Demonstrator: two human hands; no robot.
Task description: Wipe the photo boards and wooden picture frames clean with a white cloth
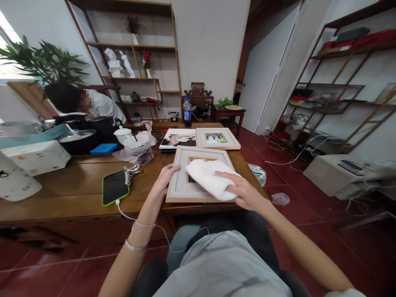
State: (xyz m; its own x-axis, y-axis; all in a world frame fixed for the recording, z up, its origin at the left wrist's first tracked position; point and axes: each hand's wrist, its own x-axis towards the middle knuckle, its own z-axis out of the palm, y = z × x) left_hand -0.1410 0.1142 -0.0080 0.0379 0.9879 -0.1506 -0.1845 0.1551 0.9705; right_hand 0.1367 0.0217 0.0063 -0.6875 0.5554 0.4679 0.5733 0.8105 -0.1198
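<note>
Frame (180, 187): flat at table (83, 181) edge | Left hand (163, 179): gripping frame's left side | Right hand (246, 192): fingers over cloth (208, 177) on frame, pinch unclear | Advisable: light, even pressure; frame steady

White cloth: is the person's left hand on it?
No, the right hand is on the cloth, while the left hand holds the near frame at its left edge.

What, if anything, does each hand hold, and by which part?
The left hand holds the picture frame by its left edge; the right hand lies on the right part of the white cloth, grip unclear.
</note>
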